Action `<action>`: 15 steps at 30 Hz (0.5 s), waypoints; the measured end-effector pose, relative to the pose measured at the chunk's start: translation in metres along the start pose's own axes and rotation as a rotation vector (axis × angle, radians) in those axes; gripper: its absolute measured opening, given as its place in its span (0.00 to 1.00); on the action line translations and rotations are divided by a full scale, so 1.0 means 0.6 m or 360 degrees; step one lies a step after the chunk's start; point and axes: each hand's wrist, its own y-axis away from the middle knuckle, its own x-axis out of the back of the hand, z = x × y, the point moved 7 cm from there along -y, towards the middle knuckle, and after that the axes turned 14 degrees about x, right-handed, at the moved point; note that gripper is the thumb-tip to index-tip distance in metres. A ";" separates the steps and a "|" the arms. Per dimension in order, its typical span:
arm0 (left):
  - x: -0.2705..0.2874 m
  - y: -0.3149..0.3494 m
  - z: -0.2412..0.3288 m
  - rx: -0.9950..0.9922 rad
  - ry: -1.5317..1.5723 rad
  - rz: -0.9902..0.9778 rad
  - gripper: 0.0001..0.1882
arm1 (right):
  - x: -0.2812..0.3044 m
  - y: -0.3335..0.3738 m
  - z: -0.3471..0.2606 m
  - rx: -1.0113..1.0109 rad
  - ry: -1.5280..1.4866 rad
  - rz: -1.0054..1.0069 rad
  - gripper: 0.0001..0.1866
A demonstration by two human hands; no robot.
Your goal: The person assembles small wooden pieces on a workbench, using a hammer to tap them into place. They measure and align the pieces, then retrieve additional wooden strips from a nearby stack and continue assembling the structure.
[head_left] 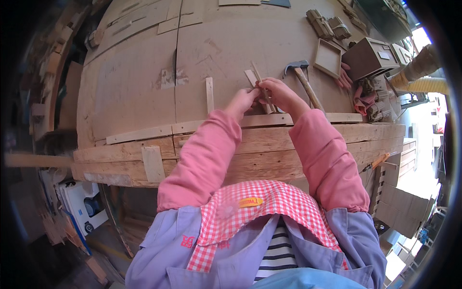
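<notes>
Both my hands meet above the near edge of the wooden workbench (130, 91). My right hand (278, 92) pinches a thin wooden strip (256, 71), which slants up and away past the fingers. Close against it, my left hand (244, 102) has its fingers closed around the same small pieces; the exact grip is partly hidden. A wider flat wooden slat (250, 76) shows just behind the fingers. To the right of my right hand lies a hammer (308, 87), its dark claw head pointing away and its wooden handle toward me.
A narrow wooden batten (139, 135) runs along the bench's front edge. One short slat (210, 94) lies left of my hands. Farther right are a shallow wooden tray (328, 58), a brown box (368, 58), pinkish gloves (343, 77) and tied wood bundles (320, 25).
</notes>
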 end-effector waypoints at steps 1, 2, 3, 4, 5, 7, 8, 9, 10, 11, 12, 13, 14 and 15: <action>-0.001 0.004 -0.002 -0.0039 0.0141 -0.0036 0.19 | 0.005 0.004 -0.002 0.0061 -0.0044 0.0070 0.16; -0.002 0.010 -0.006 -0.0059 0.0279 -0.0068 0.18 | 0.006 0.007 -0.008 0.0194 -0.0129 0.0067 0.16; -0.003 0.015 -0.008 -0.0065 0.0417 -0.0114 0.16 | 0.026 0.010 -0.004 0.0153 0.0127 0.0238 0.17; 0.001 0.019 -0.007 -0.0080 0.0386 -0.0073 0.16 | 0.041 0.012 -0.005 0.0188 0.0351 0.0327 0.19; 0.005 0.024 -0.007 -0.0084 0.0352 -0.0046 0.15 | 0.055 0.012 -0.005 0.0185 0.0587 0.0424 0.21; 0.019 0.037 -0.001 -0.0128 0.0299 0.0065 0.14 | 0.063 0.008 -0.019 0.0357 0.1242 0.0468 0.27; 0.028 0.044 0.004 -0.0167 0.0279 0.0150 0.13 | 0.063 0.007 -0.023 0.0374 0.1586 0.0530 0.30; 0.038 0.053 0.007 -0.0197 0.0262 0.0231 0.13 | 0.050 0.004 -0.024 0.0460 0.1718 0.0464 0.32; 0.045 0.064 0.011 -0.0275 0.0250 0.0256 0.13 | 0.037 0.002 -0.022 0.0493 0.1856 0.0439 0.33; 0.052 0.079 0.008 -0.0339 0.0242 0.0278 0.12 | 0.022 0.001 -0.021 0.0527 0.1991 0.0408 0.35; 0.058 0.095 0.002 -0.0400 0.0236 0.0306 0.12 | 0.008 0.001 -0.017 0.0508 0.2155 0.0365 0.36; 0.063 0.112 -0.010 -0.0441 0.0278 0.0301 0.11 | -0.004 0.000 -0.016 0.0496 0.2315 0.0314 0.36; 0.069 0.130 -0.024 -0.0484 0.0321 0.0306 0.11 | -0.018 -0.003 -0.013 0.0503 0.2446 0.0197 0.37; 0.079 0.151 -0.040 -0.0533 0.0366 0.0327 0.10 | -0.021 -0.009 -0.006 0.0460 0.2260 0.0087 0.31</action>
